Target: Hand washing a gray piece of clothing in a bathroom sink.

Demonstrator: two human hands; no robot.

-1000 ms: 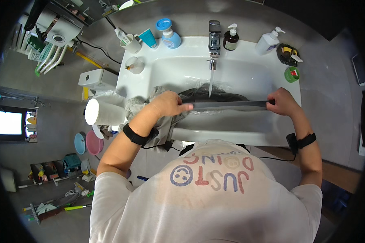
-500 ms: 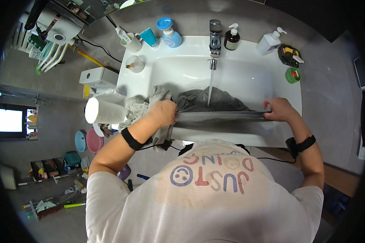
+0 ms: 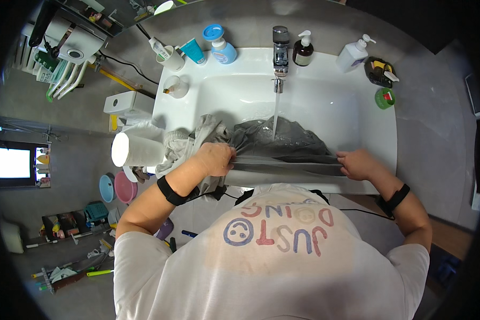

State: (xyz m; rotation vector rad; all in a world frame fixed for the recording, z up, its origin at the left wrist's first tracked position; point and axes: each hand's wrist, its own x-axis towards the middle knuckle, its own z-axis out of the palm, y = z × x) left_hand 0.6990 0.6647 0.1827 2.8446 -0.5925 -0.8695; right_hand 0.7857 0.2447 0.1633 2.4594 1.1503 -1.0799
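Note:
A grey cloth garment spans the front of the white washbasin. Its wet, dark part lies in the bowl, while a paler bunched part rests over the left rim. Water runs from the chrome faucet onto the dark cloth. My left hand is closed on the garment near the front left of the bowl. Toward the right, my right hand pinches the other end of a stretched edge. That edge is pulled into folds between both hands, near the basin's front rim.
Along the back rim stand a cup, a teal tube, a blue pump bottle, a brown pump bottle and a white pump bottle. A white cylindrical container sits left of the basin, beside the garment.
My right hand has moved left and toward me, its fingers closing in on the cloth. The stretched edge has come nearer me and bunched into folds. My left hand has shifted slightly toward me.

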